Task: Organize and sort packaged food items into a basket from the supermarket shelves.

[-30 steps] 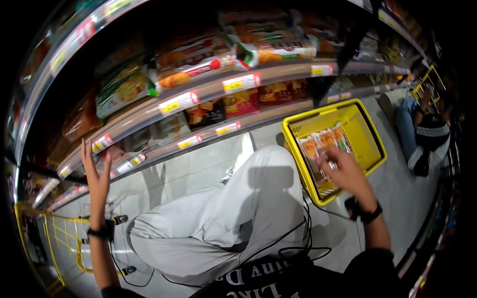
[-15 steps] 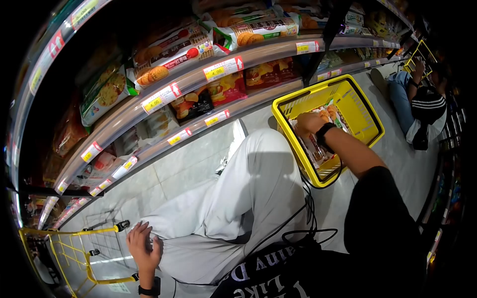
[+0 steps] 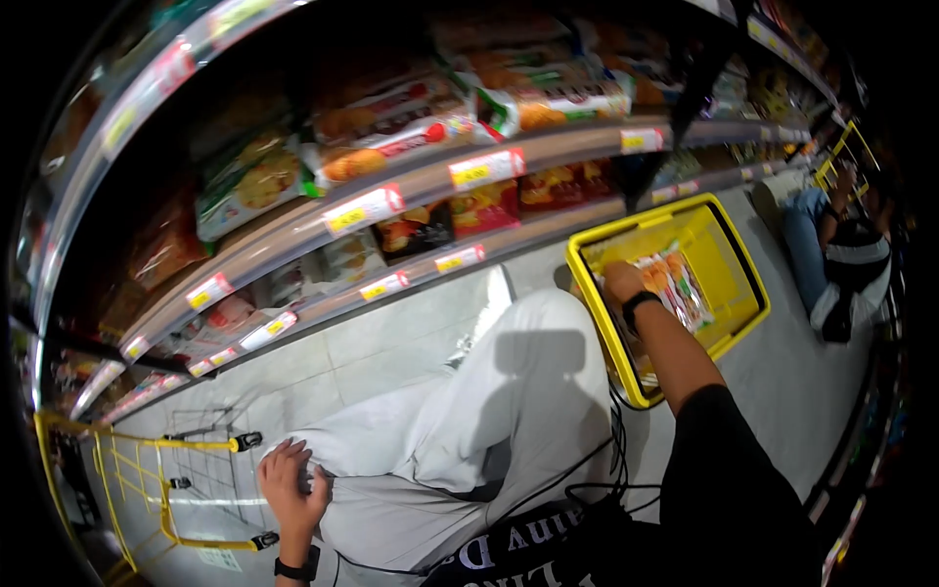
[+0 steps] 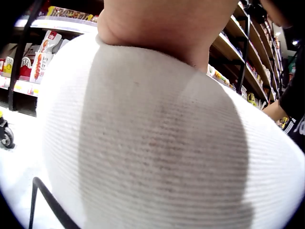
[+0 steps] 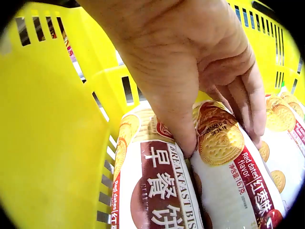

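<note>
My right hand (image 5: 190, 67) reaches down into the yellow basket (image 3: 719, 338). In the right wrist view its thumb and fingers straddle the top end of a biscuit pack (image 5: 224, 152), white with red print and marked "Red dates flavor", and pinch it. A breakfast biscuit pack (image 5: 157, 176) stands against the thumb side; another biscuit pack (image 5: 281, 124) is beyond the fingers. In the head view more biscuit packs (image 3: 680, 284) lie beside the hand. My left hand (image 3: 290, 479) rests, fingers loosely spread, on the light trouser leg (image 3: 362, 479); the left wrist view shows mostly this fabric.
Shelves with price labels (image 3: 362, 207) and bagged snacks (image 3: 254, 181) curve along the front. A yellow wheeled cart (image 3: 147, 479) stands at left. Black cables (image 3: 616, 440) run beside the basket. Another person (image 3: 846, 259) crouches at far right, near a yellow frame.
My left hand has come down from beside the shelf onto the leg. The right hand went from above the basket down in among the packs. The head view has swayed.
</note>
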Motion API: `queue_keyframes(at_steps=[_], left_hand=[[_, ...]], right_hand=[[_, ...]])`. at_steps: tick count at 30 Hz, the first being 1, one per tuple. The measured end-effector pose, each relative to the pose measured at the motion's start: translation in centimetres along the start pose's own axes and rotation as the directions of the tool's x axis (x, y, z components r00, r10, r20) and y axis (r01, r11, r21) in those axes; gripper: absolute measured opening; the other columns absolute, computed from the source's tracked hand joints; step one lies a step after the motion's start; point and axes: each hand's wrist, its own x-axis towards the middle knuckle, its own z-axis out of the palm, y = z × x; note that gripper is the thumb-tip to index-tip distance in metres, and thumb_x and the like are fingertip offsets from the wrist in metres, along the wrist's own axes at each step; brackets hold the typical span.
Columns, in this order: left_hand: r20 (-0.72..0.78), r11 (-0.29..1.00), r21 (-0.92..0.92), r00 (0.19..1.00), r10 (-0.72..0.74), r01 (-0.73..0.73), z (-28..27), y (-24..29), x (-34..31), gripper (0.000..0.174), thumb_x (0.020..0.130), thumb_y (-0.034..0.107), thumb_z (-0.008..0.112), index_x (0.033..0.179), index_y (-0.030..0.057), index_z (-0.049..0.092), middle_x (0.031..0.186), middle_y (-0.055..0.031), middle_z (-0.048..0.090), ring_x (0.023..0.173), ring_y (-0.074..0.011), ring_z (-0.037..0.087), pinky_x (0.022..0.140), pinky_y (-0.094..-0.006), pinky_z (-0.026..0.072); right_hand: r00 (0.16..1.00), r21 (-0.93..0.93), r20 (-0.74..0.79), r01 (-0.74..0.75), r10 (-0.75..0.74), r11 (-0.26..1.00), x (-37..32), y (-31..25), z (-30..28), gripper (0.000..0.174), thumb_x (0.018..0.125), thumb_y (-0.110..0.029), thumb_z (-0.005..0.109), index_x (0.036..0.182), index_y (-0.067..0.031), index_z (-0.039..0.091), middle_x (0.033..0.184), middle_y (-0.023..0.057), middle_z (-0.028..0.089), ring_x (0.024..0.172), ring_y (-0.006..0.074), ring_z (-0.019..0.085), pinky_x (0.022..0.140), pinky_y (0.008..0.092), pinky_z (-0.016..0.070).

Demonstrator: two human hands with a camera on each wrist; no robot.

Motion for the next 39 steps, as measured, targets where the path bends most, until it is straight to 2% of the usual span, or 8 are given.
queue_keyframes(at_steps=[11, 14, 16, 18, 22, 24, 34, 39], left_hand=[[-0.079, 0.999, -0.038, 0.997, 0.000, -0.003, -0.4, -0.2, -0.9, 0.024, 0.075, 0.015, 0.072, 0.097, 0.0079, 0.067, 0.109, -0.0074, 0.072, 0.114, -0.0312, 0.064, 0.099, -0.0461, 0.0429], [-0.121, 1.000, -0.026, 0.993, 0.014, -0.017, -0.5, -0.2, -0.8, 0.023, 0.075, 0.016, 0.073, 0.096, 0.0076, 0.067, 0.109, -0.0074, 0.072, 0.114, -0.0312, 0.064, 0.100, -0.0465, 0.0430], [-0.118, 0.998, -0.061, 0.993, 0.007, -0.014, -0.5, -0.3, -1.0, 0.023, 0.075, 0.016, 0.073, 0.096, 0.0072, 0.067, 0.109, -0.0080, 0.072, 0.115, -0.0309, 0.064, 0.101, -0.0470, 0.0429], [-0.126, 0.998, -0.060, 0.992, -0.003, -0.005, -0.5, -0.6, -1.0, 0.023, 0.076, 0.018, 0.073, 0.096, 0.0068, 0.069, 0.110, -0.0076, 0.072, 0.115, -0.0301, 0.064, 0.102, -0.0473, 0.0426], [-0.107, 0.998, -0.053, 0.994, -0.025, 0.019, -0.7, -0.6, -1.4, 0.025, 0.077, 0.021, 0.073, 0.097, 0.0065, 0.070, 0.110, -0.0061, 0.072, 0.116, -0.0286, 0.064, 0.103, -0.0473, 0.0424], [-0.105, 0.998, -0.055, 0.994, -0.042, 0.037, -0.7, -0.6, -1.4, 0.025, 0.077, 0.021, 0.074, 0.097, 0.0066, 0.070, 0.110, -0.0052, 0.072, 0.116, -0.0277, 0.064, 0.103, -0.0467, 0.0427], [-0.126, 0.994, -0.089, 0.989, -0.079, 0.068, -0.8, -0.4, -0.7, 0.028, 0.074, 0.019, 0.074, 0.099, 0.0074, 0.069, 0.102, -0.0061, 0.072, 0.110, -0.0287, 0.067, 0.100, -0.0450, 0.0444], [-0.129, 0.992, -0.112, 0.989, -0.071, 0.057, -0.7, -0.8, -1.0, 0.028, 0.075, 0.018, 0.074, 0.099, 0.0069, 0.069, 0.103, -0.0071, 0.072, 0.109, -0.0291, 0.067, 0.099, -0.0448, 0.0444]], right_hand=[[0.996, 0.131, -0.081, -0.030, 0.041, 0.991, -3.5, 1.3, -3.3, 0.034, 0.075, -0.023, 0.079, 0.101, -0.0008, 0.075, 0.108, 0.0225, 0.074, 0.107, 0.0371, 0.070, 0.088, 0.0416, 0.0578], [0.988, 0.120, -0.152, 0.057, -0.039, 0.991, -5.0, 2.7, -4.4, 0.043, 0.074, -0.034, 0.081, 0.095, 0.0030, 0.073, 0.103, 0.0264, 0.073, 0.098, 0.0383, 0.072, 0.081, 0.0443, 0.0589], [0.961, -0.126, 0.216, 0.202, -0.172, 0.971, -2.5, 4.2, -3.1, 0.054, 0.075, -0.042, 0.081, 0.101, 0.0039, 0.074, 0.101, 0.0246, 0.074, 0.092, 0.0349, 0.074, 0.078, 0.0429, 0.0589], [0.958, 0.062, 0.278, 0.056, -0.071, 0.996, -1.6, 5.4, -1.4, 0.061, 0.076, -0.049, 0.079, 0.104, 0.0052, 0.074, 0.098, 0.0236, 0.075, 0.086, 0.0326, 0.074, 0.075, 0.0414, 0.0583], [0.984, 0.139, 0.174, -0.072, 0.047, 0.988, -3.9, 3.7, -2.3, 0.057, 0.074, -0.047, 0.078, 0.102, 0.0021, 0.072, 0.102, 0.0244, 0.074, 0.096, 0.0373, 0.072, 0.081, 0.0414, 0.0567], [0.989, -0.007, 0.149, -0.003, 0.004, 1.000, -3.2, 3.3, -2.3, 0.060, 0.075, -0.050, 0.077, 0.106, 0.0004, 0.073, 0.116, 0.0245, 0.072, 0.106, 0.0378, 0.070, 0.089, 0.0445, 0.0565], [0.996, -0.143, 0.060, -0.052, 0.061, 0.988, -3.4, 1.8, -1.5, 0.039, 0.086, -0.037, 0.066, 0.109, -0.0071, 0.076, 0.119, 0.0179, 0.073, 0.111, 0.0354, 0.069, 0.091, 0.0464, 0.0551], [0.990, -0.147, 0.013, 0.140, -0.140, 0.979, -0.1, 6.0, 2.0, 0.040, 0.085, -0.036, 0.065, 0.107, -0.0042, 0.077, 0.110, 0.0217, 0.074, 0.105, 0.0361, 0.071, 0.085, 0.0453, 0.0561]])
